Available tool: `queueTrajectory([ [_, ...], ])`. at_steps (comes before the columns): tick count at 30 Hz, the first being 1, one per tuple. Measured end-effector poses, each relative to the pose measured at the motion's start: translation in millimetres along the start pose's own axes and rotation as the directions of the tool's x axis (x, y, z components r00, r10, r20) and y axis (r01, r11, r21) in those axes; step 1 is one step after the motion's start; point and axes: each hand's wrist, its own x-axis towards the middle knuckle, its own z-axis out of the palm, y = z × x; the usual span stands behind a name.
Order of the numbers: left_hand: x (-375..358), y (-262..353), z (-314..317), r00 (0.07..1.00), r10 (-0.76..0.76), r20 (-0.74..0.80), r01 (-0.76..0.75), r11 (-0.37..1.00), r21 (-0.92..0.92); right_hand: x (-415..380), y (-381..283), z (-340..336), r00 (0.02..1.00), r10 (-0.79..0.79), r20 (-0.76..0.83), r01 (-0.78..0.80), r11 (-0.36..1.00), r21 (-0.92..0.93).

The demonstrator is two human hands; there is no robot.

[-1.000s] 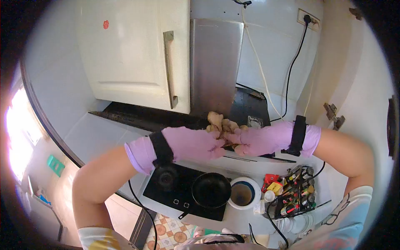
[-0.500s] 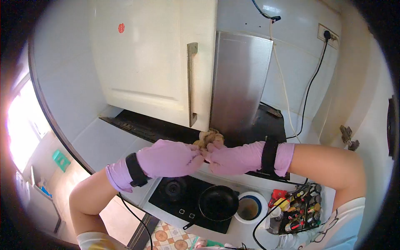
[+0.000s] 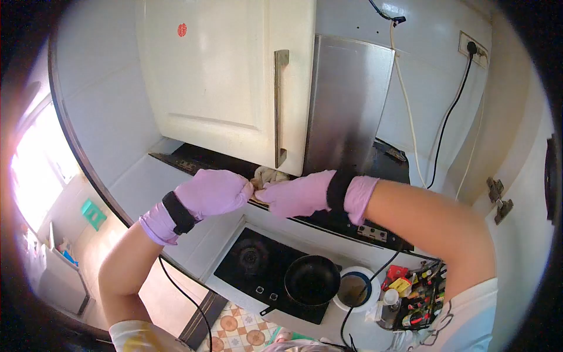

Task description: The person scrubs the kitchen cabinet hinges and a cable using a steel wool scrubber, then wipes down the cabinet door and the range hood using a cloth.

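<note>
Both hands wear pink gloves with black wrist straps. My left hand (image 3: pixel 214 192) and my right hand (image 3: pixel 296 195) meet at a crumpled beige cloth (image 3: pixel 268 175), their fingers closed on it. The cloth lies against the dark range hood (image 3: pixel 220 163), just under the white cabinet door (image 3: pixel 205 76) with its long metal handle (image 3: pixel 278 108). To the right of the door rises the steel duct cover (image 3: pixel 346 97).
Below the hood is a black gas stove (image 3: pixel 252 258) with a frying pan (image 3: pixel 312 280). Beside it are a white pot (image 3: pixel 356 288) and a rack of bottles (image 3: pixel 419 293). A plug and cable (image 3: pixel 471 50) hang at right; a green stool (image 3: pixel 93 214) stands far left.
Both hands and the cloth have moved left along the hood. More of the hood's right part now shows. The view has shifted slightly.
</note>
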Motion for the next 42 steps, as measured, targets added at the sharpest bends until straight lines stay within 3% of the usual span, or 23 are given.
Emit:
queueTrajectory([
  [1,0,1,-2,1.0,-0.015,-0.01,0.015,1.0,0.026,-1,2,-1,0.995,0.028,0.096,-0.036,0.996,0.084],
  [2,-3,3,-3,0.997,-0.074,-0.002,0.074,0.997,0.0,-21,3,-5,0.985,-0.144,0.097,0.173,0.791,-0.587],
  [3,-3,7,-8,0.997,-0.078,-0.005,0.078,0.997,0.0,-32,5,-3,0.984,-0.147,0.096,0.175,0.789,-0.589],
  [4,-3,11,-13,0.995,-0.09,0.044,0.093,0.994,-0.063,-39,9,3,0.992,-0.069,0.106,0.097,0.953,-0.288],
  [5,-3,12,-15,0.991,-0.096,0.094,0.107,0.986,-0.125,-45,13,11,0.99,0.004,0.141,-0.011,0.999,0.047],
  [6,0,8,-9,0.991,-0.097,0.093,0.109,0.986,-0.125,-47,15,14,0.978,0.062,0.2,-0.134,0.919,0.371],
  [7,6,1,2,0.992,0.111,-0.054,-0.116,0.989,-0.091,-47,8,-15,0.978,0.061,0.198,-0.132,0.92,0.369],
  [8,9,-3,8,0.928,0.32,-0.189,-0.33,0.944,-0.025,-48,-8,-70,0.889,0.2,0.412,-0.395,0.79,0.469],
  [9,9,1,6,0.929,0.319,-0.189,-0.33,0.944,-0.025,-48,-18,-101,0.734,0.276,0.621,-0.637,0.595,0.489],
  [11,13,22,-2,0.976,0.185,-0.115,-0.216,0.888,-0.406,-60,-21,-103,0.792,0.287,0.539,-0.588,0.595,0.548],
  [12,24,22,10,0.976,0.185,-0.116,-0.216,0.887,-0.407,-62,-21,-116,0.759,0.286,0.586,-0.633,0.535,0.559],
  [13,41,19,33,0.925,0.342,-0.168,-0.38,0.806,-0.454,-65,-20,-124,0.724,0.281,0.63,-0.676,0.472,0.566],
  [14,52,19,44,0.845,0.484,-0.228,-0.529,0.694,-0.488,-76,-15,-108,0.77,0.327,0.547,-0.622,0.574,0.533],
  [18,47,37,17,0.919,0.394,0.002,-0.374,0.874,-0.311,-72,-13,-113,0.666,0.367,0.649,-0.724,0.526,0.446],
  [24,52,7,24,0.914,0.406,0.024,-0.384,0.88,-0.28,-52,-31,-112,0.618,0.488,0.616,-0.781,0.473,0.409],
  [27,48,3,12,0.932,0.353,0.08,-0.318,0.905,-0.281,-43,-45,-120,0.559,0.586,0.586,-0.812,0.529,0.246],
  [29,47,-1,8,0.942,0.31,0.126,-0.278,0.935,-0.221,-38,-59,-120,0.512,0.735,0.445,-0.852,0.5,0.155],
  [32,50,-18,11,0.915,0.396,0.075,-0.383,0.912,-0.144,-16,-81,-113,0.456,0.839,0.296,-0.887,0.454,0.082],
  [34,44,-29,7,0.964,0.148,0.221,-0.13,0.987,-0.094,-3,-96,-109,0.452,0.866,0.215,-0.89,0.455,0.04],
  [36,35,-49,5,0.977,0.089,0.193,-0.087,0.996,-0.019,10,-103,-88,0.525,0.83,-0.191,-0.85,0.524,-0.056],
  [37,30,-55,3,0.987,0.034,0.159,-0.044,0.997,0.061,16,-101,-81,0.528,0.827,-0.195,-0.847,0.529,-0.048],
  [38,24,-61,2,0.987,-0.059,0.151,0.066,0.997,-0.045,22,-98,-76,0.51,0.837,-0.199,-0.851,0.524,0.019],
  [42,38,-122,33,0.984,-0.103,0.145,0.117,0.988,-0.097,56,-85,-55,0.434,0.862,-0.263,-0.869,0.477,0.128],
])
